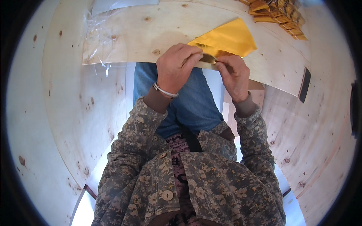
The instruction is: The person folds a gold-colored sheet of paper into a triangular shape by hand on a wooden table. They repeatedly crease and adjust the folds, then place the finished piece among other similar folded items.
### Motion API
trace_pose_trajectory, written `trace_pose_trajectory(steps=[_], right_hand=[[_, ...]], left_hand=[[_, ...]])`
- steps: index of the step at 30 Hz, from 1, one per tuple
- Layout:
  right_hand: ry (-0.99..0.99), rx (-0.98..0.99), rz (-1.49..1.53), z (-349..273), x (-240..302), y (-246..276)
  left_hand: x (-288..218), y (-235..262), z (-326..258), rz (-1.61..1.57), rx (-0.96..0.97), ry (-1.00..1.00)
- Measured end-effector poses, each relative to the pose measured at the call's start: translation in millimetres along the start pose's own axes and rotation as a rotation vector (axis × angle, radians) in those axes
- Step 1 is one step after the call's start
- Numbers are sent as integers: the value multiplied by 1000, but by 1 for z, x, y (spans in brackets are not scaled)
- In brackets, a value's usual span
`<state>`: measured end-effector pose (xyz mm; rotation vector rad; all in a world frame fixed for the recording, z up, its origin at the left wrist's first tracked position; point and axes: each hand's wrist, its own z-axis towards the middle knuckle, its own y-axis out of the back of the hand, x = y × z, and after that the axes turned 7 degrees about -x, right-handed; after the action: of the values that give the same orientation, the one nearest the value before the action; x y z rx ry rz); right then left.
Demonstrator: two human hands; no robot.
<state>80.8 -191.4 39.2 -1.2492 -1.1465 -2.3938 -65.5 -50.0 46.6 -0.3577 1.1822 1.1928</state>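
Observation:
My left hand and my right hand meet at the near edge of a pale plywood table. Both pinch a small shiny gold strip between their fingertips. Just behind the hands a shiny gold foil sheet lies flat on the table, its near corner reaching the fingers. A white band sits on my left wrist. Whether the strip is part of the sheet, I cannot tell.
A stack of folded gold pieces lies at the far right of the table. Crumpled clear plastic film sits at the far left. A dark flat object lies at the right table edge. Plywood walls stand on both sides.

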Motion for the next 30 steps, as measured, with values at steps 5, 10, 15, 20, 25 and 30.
trace_pose_trajectory(steps=[5, 10, 15, 20, 25, 30], right_hand=[[-340, -26, 154, 9, 2, -12], [-372, -23, 49, 11, 4, -17], [-299, -17, -31, 10, 6, -18], [-375, -16, 47, 11, 7, -18], [-445, -8, 144, 11, 10, -19], [-445, 48, 51, 14, 15, -14]], left_hand=[[4, -9, 15, 103, 6, 168], [12, -15, 19, 262, 43, 60], [9, -11, 10, 464, -26, -133], [-13, 2, -31, 412, 111, -312], [-16, -8, -56, 569, 267, -249], [-12, -24, -53, 611, 367, -167]])
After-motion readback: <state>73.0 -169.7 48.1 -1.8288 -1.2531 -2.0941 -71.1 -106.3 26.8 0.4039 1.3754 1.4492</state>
